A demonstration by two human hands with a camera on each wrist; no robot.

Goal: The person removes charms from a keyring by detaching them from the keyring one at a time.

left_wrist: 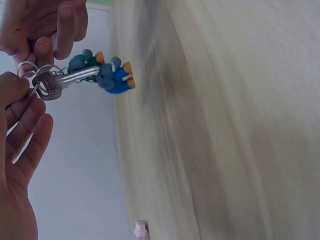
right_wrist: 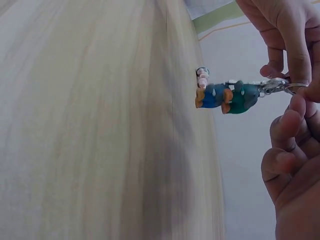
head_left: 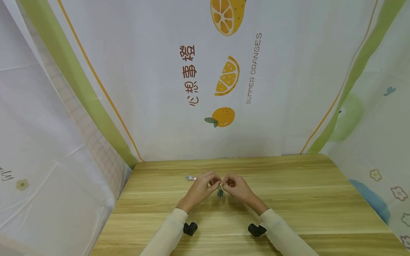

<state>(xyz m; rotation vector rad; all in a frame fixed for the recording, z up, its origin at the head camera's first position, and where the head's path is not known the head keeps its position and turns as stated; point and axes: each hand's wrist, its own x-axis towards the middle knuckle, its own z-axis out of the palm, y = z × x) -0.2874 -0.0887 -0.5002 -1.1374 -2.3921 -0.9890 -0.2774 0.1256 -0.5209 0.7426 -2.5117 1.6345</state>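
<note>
My left hand (head_left: 202,186) and right hand (head_left: 238,187) meet above the table, each pinching a metal key ring (left_wrist: 27,68) between thumb and fingertips. A silver key (left_wrist: 49,86) hangs from the ring, its dark-edged head near my left fingertips. On a short chain (right_wrist: 272,86) dangle small elephant figurines, one with a blue body (left_wrist: 119,82) and one with a green body (right_wrist: 241,100). Both have orange feet. In the head view this bunch shows only as a small dark shape between the hands. The pinched part of the ring is hidden by the fingertips.
A small pink-and-blue object (head_left: 191,177) lies on the wooden table (head_left: 153,206), just beyond my left hand. Black wrist-worn pieces (head_left: 190,229) sit beside both forearms. A white cloth with printed oranges (head_left: 223,117) hangs behind the table, and more cloth hangs at both sides.
</note>
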